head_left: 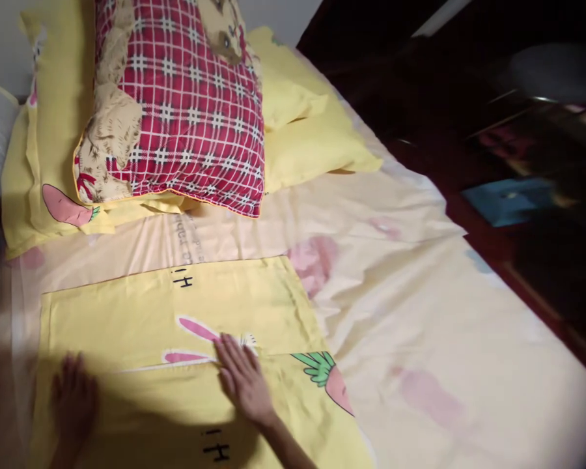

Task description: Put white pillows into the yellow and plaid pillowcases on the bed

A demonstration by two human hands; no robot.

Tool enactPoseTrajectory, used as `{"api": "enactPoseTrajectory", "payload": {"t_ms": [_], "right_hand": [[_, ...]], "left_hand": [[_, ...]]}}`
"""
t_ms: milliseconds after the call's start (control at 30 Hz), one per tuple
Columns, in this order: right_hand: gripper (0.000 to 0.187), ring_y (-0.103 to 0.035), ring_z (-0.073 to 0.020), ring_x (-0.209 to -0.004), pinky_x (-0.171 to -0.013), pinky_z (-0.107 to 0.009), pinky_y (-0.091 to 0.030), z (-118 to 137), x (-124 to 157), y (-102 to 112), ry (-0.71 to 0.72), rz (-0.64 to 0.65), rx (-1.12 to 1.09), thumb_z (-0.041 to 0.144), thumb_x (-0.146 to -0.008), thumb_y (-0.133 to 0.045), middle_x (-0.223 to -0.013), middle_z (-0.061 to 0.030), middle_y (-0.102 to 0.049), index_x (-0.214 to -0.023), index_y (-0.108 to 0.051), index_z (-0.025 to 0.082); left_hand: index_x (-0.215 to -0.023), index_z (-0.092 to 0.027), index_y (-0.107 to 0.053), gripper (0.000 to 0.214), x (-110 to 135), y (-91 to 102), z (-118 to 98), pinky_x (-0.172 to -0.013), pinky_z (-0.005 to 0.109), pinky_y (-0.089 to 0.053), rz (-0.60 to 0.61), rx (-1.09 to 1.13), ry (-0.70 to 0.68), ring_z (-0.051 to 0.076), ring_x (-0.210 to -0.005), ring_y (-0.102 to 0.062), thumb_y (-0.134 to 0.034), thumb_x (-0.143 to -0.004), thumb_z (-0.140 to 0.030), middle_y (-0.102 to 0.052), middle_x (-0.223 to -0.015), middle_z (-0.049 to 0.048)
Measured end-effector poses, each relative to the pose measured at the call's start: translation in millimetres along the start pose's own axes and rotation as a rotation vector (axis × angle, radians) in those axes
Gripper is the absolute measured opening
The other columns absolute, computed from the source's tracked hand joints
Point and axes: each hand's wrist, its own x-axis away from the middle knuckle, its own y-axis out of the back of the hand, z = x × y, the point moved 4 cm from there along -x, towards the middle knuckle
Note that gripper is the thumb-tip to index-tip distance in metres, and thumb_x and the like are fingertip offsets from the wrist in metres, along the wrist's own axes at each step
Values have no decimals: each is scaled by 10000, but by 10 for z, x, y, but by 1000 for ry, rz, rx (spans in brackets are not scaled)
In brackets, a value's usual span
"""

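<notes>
A yellow pillowcase (127, 326) lies spread flat on the bed, printed with "Hi!", pink rabbit ears and a carrot. A seam or fold edge runs across it, level with the ears. My right hand (245, 381) rests palm down on the cloth by the rabbit ears, fingers stretched out. Near the pillowcase's left side, my left hand (74, 397) lies in shadow, slightly blurred, its fingers extended over the fabric. Neither hand holds anything.
A red plaid pillow (190, 124) with a dog print sits on top of yellow pillows (317, 137) at the bed's head. The pale bedsheet (420, 312) is wrinkled on the right. Beyond its edge, a blue object (510, 198) lies in the dark.
</notes>
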Motion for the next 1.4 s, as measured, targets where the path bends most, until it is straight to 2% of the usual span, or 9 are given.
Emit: {"api": "enactPoseTrajectory", "payload": {"t_ms": [100,233,333,433,533,633,900,1167,1400], "right_hand": [[664,-425,-233,-1432,-1193,-415,-260,-799,342,141,-124,6,76,265,-987,-399,-1554,-100,-435,-1599,-141,235],[664,-467,-270,-1402,-1148,-443,-327,-1174,500,266,-173,10,115,285,-994,-393,-1550,-113,-442,-1601,-132,228],[656,-491,-281,-1382,-1140,-465,-323,-1002,440,329,-236,-52,125,292,-1001,-398,-1527,-127,-473,-1600,-141,217],[654,-470,-244,-1401,-1160,-433,-293,-461,281,305,-165,-39,48,303,-1008,-387,-1528,-97,-478,-1601,-121,228],[641,-422,-214,-1435,-1163,-387,-272,198,111,204,37,51,-58,313,-1010,-391,-1548,-73,-451,-1596,-148,217],[642,-441,-205,-1419,-1139,-373,-275,456,55,157,99,28,-72,268,-1008,-416,-1524,-82,-484,-1590,-158,185],[642,-563,-250,-1275,-963,-404,-355,-294,475,316,-123,-31,88,182,-998,-407,-1424,-81,-605,-1591,-177,272],[474,-536,-283,-1193,-947,-433,-366,339,142,140,-135,42,-22,363,-999,-403,-1348,-88,-638,-1463,-478,306],[570,-533,-308,-1082,-938,-494,-364,-26,327,88,-260,0,25,283,-960,-361,-1262,-102,-636,-1521,-369,380]], "left_hand": [[-1599,-287,-116,657,126,41,586,-1087,684,-381,-44,-89,-8,381,-1412,-447,-327,-984,-383,-421,-1578,146],[-1596,-319,-111,644,88,75,698,-1061,658,-424,-39,-90,5,353,-1393,-480,-318,-992,-404,-417,-1576,139],[-1590,-299,-175,646,-7,205,453,-1125,645,-351,-96,-88,38,332,-1423,-444,-397,-985,-347,-384,-1594,136],[-1581,-208,-229,673,-54,341,-67,-1214,565,-242,-171,-26,-72,283,-1476,-365,-470,-953,-225,-378,-1595,147],[-1568,-129,-262,688,-38,333,-748,-1253,480,-174,-75,70,-345,259,-1508,-299,-496,-925,-196,-422,-1570,138],[-1551,-131,-313,666,-14,256,-1138,-1262,416,-113,38,70,-472,239,-1441,-427,-513,-924,-233,-501,-1522,98],[-1553,-212,-324,635,76,292,-625,-1193,409,-140,-169,60,-327,227,-1131,-666,-507,-945,-222,-710,-1292,102],[-1463,-218,-492,510,29,238,-935,-1120,378,-270,-104,37,-201,230,-1184,-626,-498,-953,-234,-711,-1285,101],[-1359,-234,-600,421,20,198,-690,-1121,431,-244,-83,41,-92,251,-1213,-611,-492,-952,-253,-703,-1300,94]]}}
